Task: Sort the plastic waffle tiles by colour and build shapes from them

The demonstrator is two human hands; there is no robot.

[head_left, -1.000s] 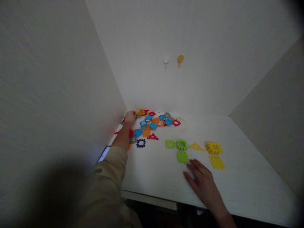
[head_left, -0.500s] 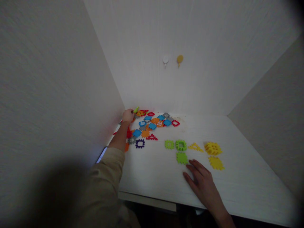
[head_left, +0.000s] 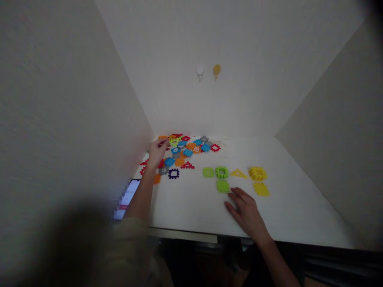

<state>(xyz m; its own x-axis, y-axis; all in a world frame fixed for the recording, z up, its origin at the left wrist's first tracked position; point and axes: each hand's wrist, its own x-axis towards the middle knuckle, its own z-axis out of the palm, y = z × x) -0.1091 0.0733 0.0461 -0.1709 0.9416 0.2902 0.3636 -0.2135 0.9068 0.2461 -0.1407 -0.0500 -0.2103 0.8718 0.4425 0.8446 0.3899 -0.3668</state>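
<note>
My left hand (head_left: 156,151) reaches to the far left of the white table (head_left: 194,207), pinched on a lime green toothed tile (head_left: 174,140) held over a heap of mixed tiles (head_left: 187,152) in red, blue, orange and grey. My right hand (head_left: 244,212) lies flat on the table with fingers apart and holds nothing. Just beyond its fingertips lie three green tiles (head_left: 220,177), set apart from the heap. Right of them lie yellow tiles (head_left: 257,179), one of them a triangle (head_left: 238,173).
A lit phone (head_left: 127,198) lies at the table's left edge beside my left forearm. White walls close the table in on the left, back and right. Two small hooks (head_left: 208,70) hang on the back wall. A dark purple frame tile (head_left: 173,173) lies in front of the heap.
My left hand has drawn back from the far corner toward me with the green tile in its fingers. The camera has tilted, so the phone shows more. My right hand has stayed flat.
</note>
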